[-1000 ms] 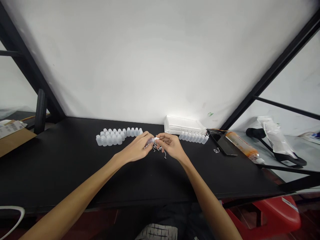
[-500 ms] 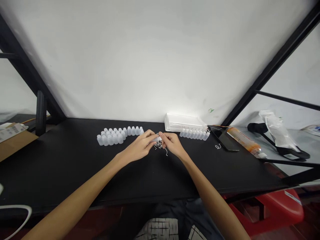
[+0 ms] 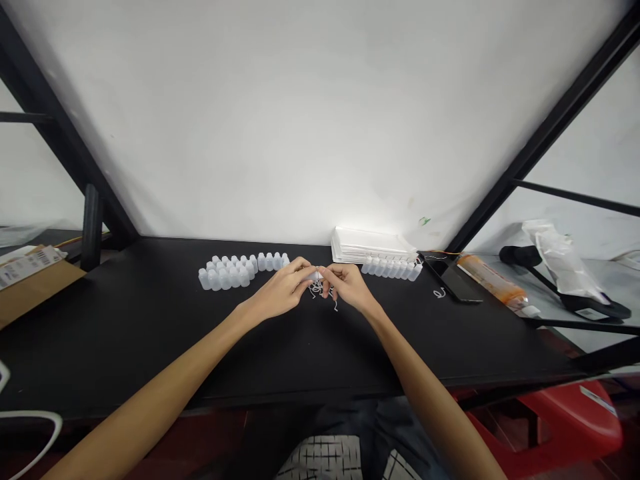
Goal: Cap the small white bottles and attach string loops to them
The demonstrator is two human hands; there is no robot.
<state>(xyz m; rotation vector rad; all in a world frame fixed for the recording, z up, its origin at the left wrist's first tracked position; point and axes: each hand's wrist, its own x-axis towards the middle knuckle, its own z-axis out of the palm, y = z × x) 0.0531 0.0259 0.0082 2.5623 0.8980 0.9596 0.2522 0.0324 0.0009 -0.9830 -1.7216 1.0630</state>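
My left hand (image 3: 281,288) is closed around a small white plastic bottle (image 3: 313,275), which lies sideways between my two hands and is mostly covered by fingers. At its right end, the fingers of my right hand (image 3: 347,285) are pinched together on the cap end; the exact part they grip is hidden. Several short white strings (image 3: 317,289) lie in a loose tangle just below the fingers. To the left, small translucent bottles (image 3: 227,274) stand upright in rows. Another row of bottles (image 3: 391,268), with thin strings at their tops, stands to the right.
Behind the right row lies a stack of white flat sheets (image 3: 373,245). A phone (image 3: 457,283), a loose string (image 3: 439,293) and an orange-filled package (image 3: 493,279) are on the right of the black table (image 3: 305,360). Cardboard (image 3: 43,283) sits far left; a red stool (image 3: 565,427) stands lower right.
The fingers of my right hand have closed further over the bottle's cap end. My left hand keeps its hold. The whole view has shifted slightly.
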